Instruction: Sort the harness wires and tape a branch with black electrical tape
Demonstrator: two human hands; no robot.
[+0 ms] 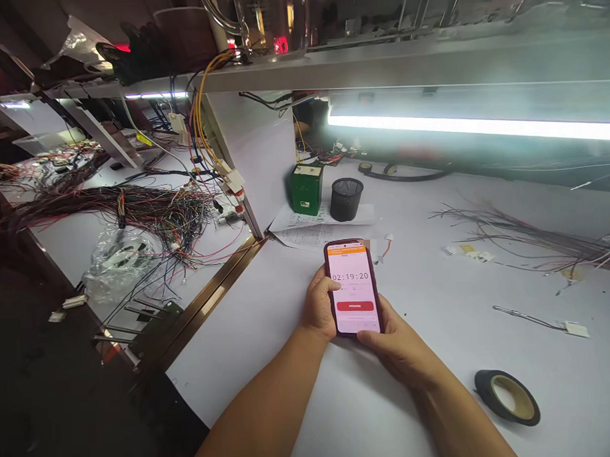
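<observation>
Both my hands hold a smartphone (354, 290) upright above the white worktop. Its lit screen shows the digits 02:19:20, an orange strip at the top and a red button below. My left hand (320, 304) grips the left edge, thumb over the screen's side. Around the lower right corner my right hand (391, 339) is closed, with its thumb at the bottom of the screen. The phone hides most of the other fingers. Just beyond it lies a small white connector with a red wire (388, 244).
A black tape roll (508, 397) lies at right, near a thin metal tool with a white tag (528, 317). Loose wires (535, 234) spread farther back. A green box (307, 190) and a black mesh cup (347, 199) stand behind on paper. Wire bundles (149, 210) cover the left bench.
</observation>
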